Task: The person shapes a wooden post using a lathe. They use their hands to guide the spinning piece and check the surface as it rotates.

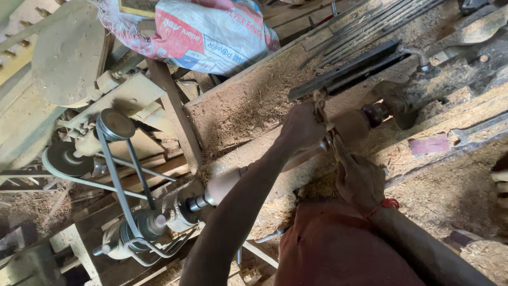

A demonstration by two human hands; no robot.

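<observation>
A long turned wooden piece (pixel 225 182) is mounted in a lathe, running from the drive end at lower left to the dark tail centre (pixel 374 114) at upper right. My left hand (pixel 300 126) rests over the piece near its middle, fingers closed on the upper end of a brownish strip (pixel 319 99), perhaps abrasive paper. My right hand (pixel 361 179), with a red thread at the wrist, is just below the piece and pinches the strip's lower end (pixel 334 144). The strip seems to wrap around the wood between my hands. My orange garment (pixel 338 249) fills the bottom.
Belts and pulleys (pixel 114 126) and a motor (pixel 144 225) sit at left. A white printed sack (pixel 209 32) lies at the top. Dark metal bars (pixel 346 69) lie on the sawdust-covered bed (pixel 248 106). A pink scrap (pixel 429 144) and a wrench (pixel 479 130) are at right.
</observation>
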